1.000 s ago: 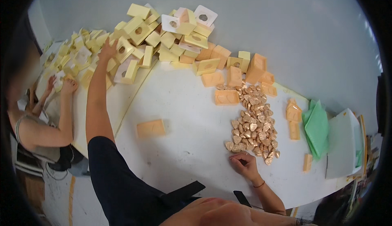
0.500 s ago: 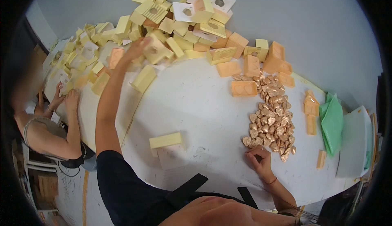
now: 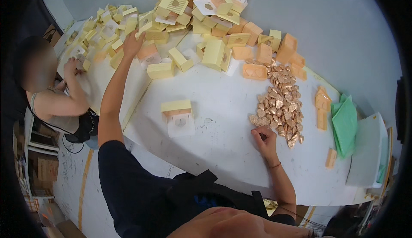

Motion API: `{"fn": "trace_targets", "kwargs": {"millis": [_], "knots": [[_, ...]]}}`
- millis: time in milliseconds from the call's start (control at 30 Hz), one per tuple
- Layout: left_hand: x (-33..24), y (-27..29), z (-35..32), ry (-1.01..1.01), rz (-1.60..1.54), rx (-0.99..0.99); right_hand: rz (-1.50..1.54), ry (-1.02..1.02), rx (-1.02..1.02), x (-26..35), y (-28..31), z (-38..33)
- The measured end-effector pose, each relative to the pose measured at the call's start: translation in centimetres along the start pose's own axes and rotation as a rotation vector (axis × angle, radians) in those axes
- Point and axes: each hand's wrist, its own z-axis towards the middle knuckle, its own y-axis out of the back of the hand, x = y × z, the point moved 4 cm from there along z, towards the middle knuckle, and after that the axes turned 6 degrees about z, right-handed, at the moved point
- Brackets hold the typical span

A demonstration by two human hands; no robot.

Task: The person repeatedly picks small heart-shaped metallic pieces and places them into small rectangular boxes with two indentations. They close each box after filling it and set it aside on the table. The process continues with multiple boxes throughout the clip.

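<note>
My left arm stretches far out to the heap of pale yellow cardboard boxes point(image 3: 171, 5). There my left hand point(image 3: 133, 44) has its fingers extended against a yellow box point(image 3: 130, 25) at the heap's near side. Close to the foil-wrapped heart-shaped pieces point(image 3: 281, 105), my right hand point(image 3: 265, 142) is curled with thumb and fingers together. Something dark shows in its curl, too small to make out. Before me on the table stands one open box point(image 3: 176, 105), yellow outside and orange inside, its white window flap point(image 3: 180, 125) lying toward me.
Orange plastic trays point(image 3: 255, 71) lie behind the copper-coloured pieces, more trays point(image 3: 322, 105) to the right. Green sheets point(image 3: 344, 126) lean by a white foam box point(image 3: 368, 152). At the left, a co-worker point(image 3: 64, 96) handles a box. A wall stands behind the table point(image 3: 214, 147).
My left hand has moved left along the heap, and several yellow boxes now lie nearer and farther right. The view has shifted. My right hand stays curled beside the foil-wrapped pieces.
</note>
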Motion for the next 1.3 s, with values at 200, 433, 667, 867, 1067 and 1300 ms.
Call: {"fn": "trace_targets", "kwargs": {"millis": [200,433,667,867,1067,1300], "knots": [[-4.4,-6.4,-3.6,-0.010,0.093,0.394,0.019,-0.016,-0.018,0.1,-0.2,0.0],[-15.3,-2.8,-12.2,-0.150,-0.602,0.267,0.038,0.026,-0.003,-1.3,-0.3,-0.3],[-17.8,11.3,-27.1,-0.458,-0.535,0.437,0.150,0.067,-0.080,-1.9,0.8,-0.9],[-17.9,9.3,-30.2,-0.159,-0.584,0.608,-0.066,0.192,-0.285,-0.9,3.3,0.1],[-25.6,6.2,-37.1,0.174,-0.992,0.835,-0.634,0.514,-0.219,1.6,0.8,-0.2],[-30.7,14.7,-49.6,0.483,-1.291,0.967,-0.624,0.459,-0.234,0.1,1.7,-0.7]]}}
